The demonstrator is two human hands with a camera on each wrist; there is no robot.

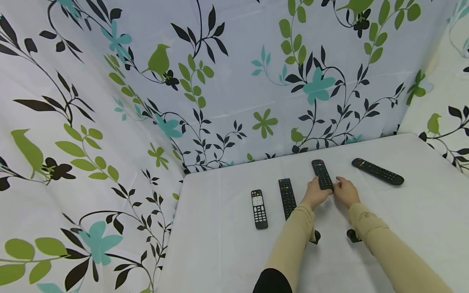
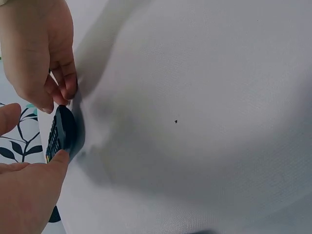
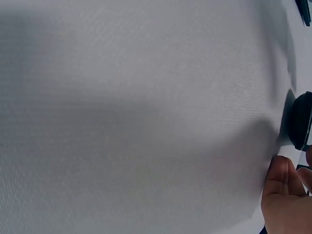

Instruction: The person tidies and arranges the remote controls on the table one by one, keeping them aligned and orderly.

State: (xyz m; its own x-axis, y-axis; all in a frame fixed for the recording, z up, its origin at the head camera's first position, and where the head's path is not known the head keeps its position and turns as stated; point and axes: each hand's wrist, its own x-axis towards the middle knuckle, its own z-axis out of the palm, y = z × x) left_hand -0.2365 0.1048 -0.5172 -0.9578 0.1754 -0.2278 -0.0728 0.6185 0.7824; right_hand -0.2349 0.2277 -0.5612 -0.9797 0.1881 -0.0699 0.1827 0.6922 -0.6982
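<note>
A black remote control (image 1: 322, 173) with coloured buttons at its far end lies between both hands. My left hand (image 1: 315, 194) grips its near end from the left. In the left wrist view, that hand's thumb (image 2: 60, 157) presses on the edge of the remote control (image 2: 66, 127). From the right side, my right hand (image 1: 346, 193) reaches the near corner with its fingertips, its fingers loosely bent. The right wrist view has the right hand (image 3: 286, 197) at the lower right, close below the dark remote control (image 3: 300, 121).
To the left lie a small black remote with white buttons (image 1: 259, 209) and a long black remote (image 1: 287, 195), partly behind the left forearm. Another black remote (image 1: 378, 171) lies at right. The white table (image 1: 220, 248) meets a leaf-patterned curtain (image 1: 234, 101) at its back and left.
</note>
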